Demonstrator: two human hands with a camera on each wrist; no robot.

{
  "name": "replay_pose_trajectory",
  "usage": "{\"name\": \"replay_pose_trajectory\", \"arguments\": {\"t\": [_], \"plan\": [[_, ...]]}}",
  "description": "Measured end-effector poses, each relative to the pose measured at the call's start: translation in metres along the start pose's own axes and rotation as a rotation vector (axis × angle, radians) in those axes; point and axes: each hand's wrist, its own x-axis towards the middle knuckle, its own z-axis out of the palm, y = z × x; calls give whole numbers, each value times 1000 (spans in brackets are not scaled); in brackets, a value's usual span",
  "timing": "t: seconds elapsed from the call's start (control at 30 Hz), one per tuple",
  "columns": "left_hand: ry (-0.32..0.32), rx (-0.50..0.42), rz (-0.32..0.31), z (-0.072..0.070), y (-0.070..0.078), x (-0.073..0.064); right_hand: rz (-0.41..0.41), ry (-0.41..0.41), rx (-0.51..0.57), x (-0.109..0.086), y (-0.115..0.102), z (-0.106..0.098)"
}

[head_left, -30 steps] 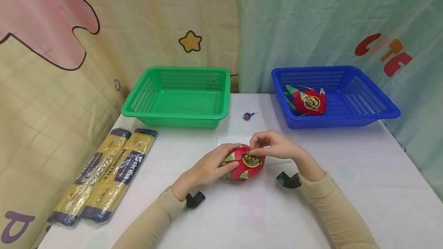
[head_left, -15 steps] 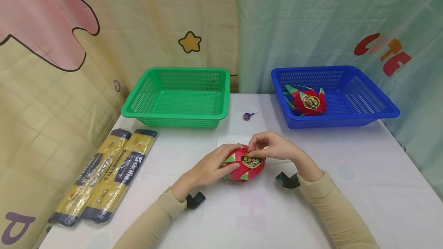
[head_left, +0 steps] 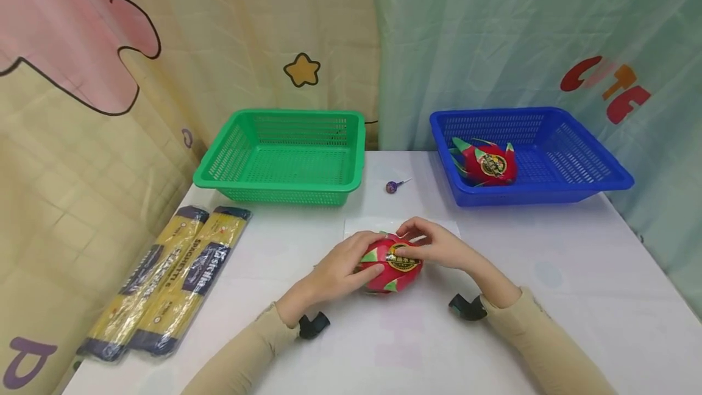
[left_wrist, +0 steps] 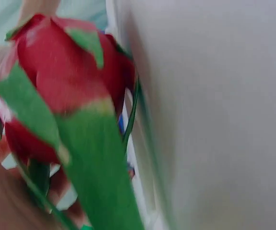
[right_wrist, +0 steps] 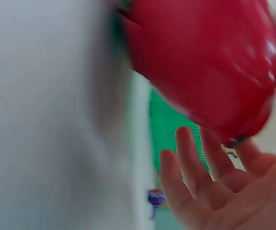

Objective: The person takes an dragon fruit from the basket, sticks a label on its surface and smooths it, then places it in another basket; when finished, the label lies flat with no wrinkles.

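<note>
A red dragon fruit (head_left: pixel 390 273) with green scales and a round black-and-gold sticker (head_left: pixel 403 259) lies on the white table. My left hand (head_left: pixel 341 266) grips its left side, thumb in front and fingers over the top. In the left wrist view, long green scales of the dragon fruit (left_wrist: pixel 71 86) fill the near side. My right hand (head_left: pixel 436 246) is at its right end, thumb resting on the sticker. Seen from the right wrist, this hand's fingers (right_wrist: pixel 190 172) are spread and relaxed, mostly apart from the smooth red skin.
A green basket (head_left: pixel 276 186) stands at the back left. A blue basket (head_left: pixel 548 191) at the back right holds another dragon fruit (head_left: pixel 490 164). Between them lies a lollipop (head_left: pixel 392 187). Two spaghetti packs (head_left: pixel 189 282) lie left; a white sheet (head_left: pixel 362 224) lies behind my hands.
My right hand has loosened from the sticker's upper edge and shifted slightly right and down, thumb now on the sticker. The dragon fruit has turned slightly, while my left hand keeps its grip.
</note>
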Motion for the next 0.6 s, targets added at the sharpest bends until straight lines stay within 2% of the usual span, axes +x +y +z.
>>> {"name": "replay_pose_trajectory", "arguments": {"t": [0.1,0.2,0.27,0.4,0.5,0.6], "plan": [[78,38,-28,7,9,4,58,-27,65,-10,8,8],[147,111,-82,14,19,8,22,-69,94,-16,9,16],[169,163,-110,18,23,10,-6,-79,99,-18,7,21],[187,230,-144,23,24,12,27,-45,93,-17,2,27],[204,242,-179,26,24,14,78,2,121,-16,-2,30],[216,232,-228,28,23,15,88,45,120,-14,-6,34]]}}
